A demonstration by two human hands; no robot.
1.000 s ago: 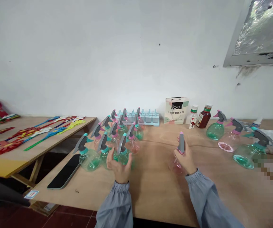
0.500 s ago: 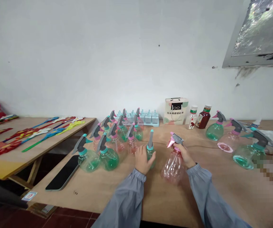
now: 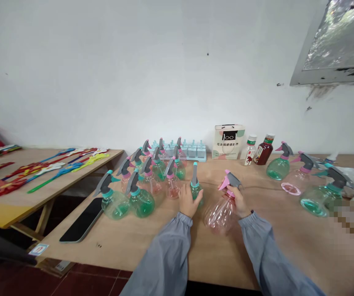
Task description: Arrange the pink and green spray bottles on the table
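My left hand (image 3: 190,200) is around the body of a green spray bottle (image 3: 195,186) with a grey and teal nozzle, upright on the table. My right hand (image 3: 237,200) grips the neck of a pink spray bottle (image 3: 220,214), which tilts with its pink and grey head to the right. Left of my hands several green and pink bottles stand grouped, among them a green one (image 3: 142,204) and a pink one (image 3: 173,188). On the right are a green bottle (image 3: 278,168), a clear pink one tilted (image 3: 297,181) and a larger green one (image 3: 321,200).
A black phone (image 3: 82,222) lies at the table's left. Behind stand a pale blue rack (image 3: 197,152), a paper bag (image 3: 227,144), a white bottle (image 3: 250,152) and a dark red bottle (image 3: 263,151). Another table (image 3: 25,201) at left holds colourful flower-shaped items.
The pink bottle in my right hand has tilted more, its base swinging left. My left hand and the green bottle have shifted slightly back. The whole view has moved a little.
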